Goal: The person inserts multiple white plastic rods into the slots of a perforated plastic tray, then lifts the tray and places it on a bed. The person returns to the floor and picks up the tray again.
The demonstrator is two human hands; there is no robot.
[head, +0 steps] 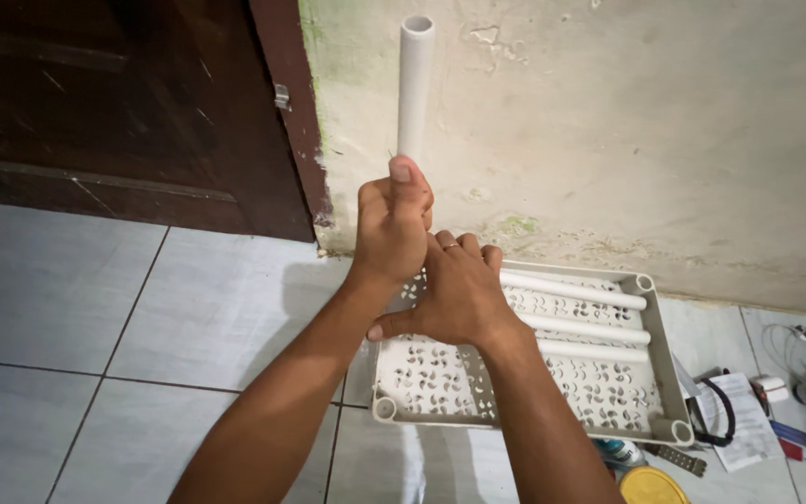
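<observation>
Left hand (392,229) wrapped tight around a white plastic pipe (414,84), fingers fully closed, thumb up along it, pipe standing upright above the near-left corner of the perforated shelf tray (440,378). Right hand (459,294) pressed down on that tray's left side, fingers curled near the pipe's base, can't tell if actually gripping anything. Three more white tubes (582,327) lying across the tray. Yellow lid (650,485) and paper sheet (743,420) just right of the tray on the tile floor (95,308).

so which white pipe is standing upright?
The pipe gripped in the left hand, rising against the wall. The other three pipes lie flat in the tray.
</observation>
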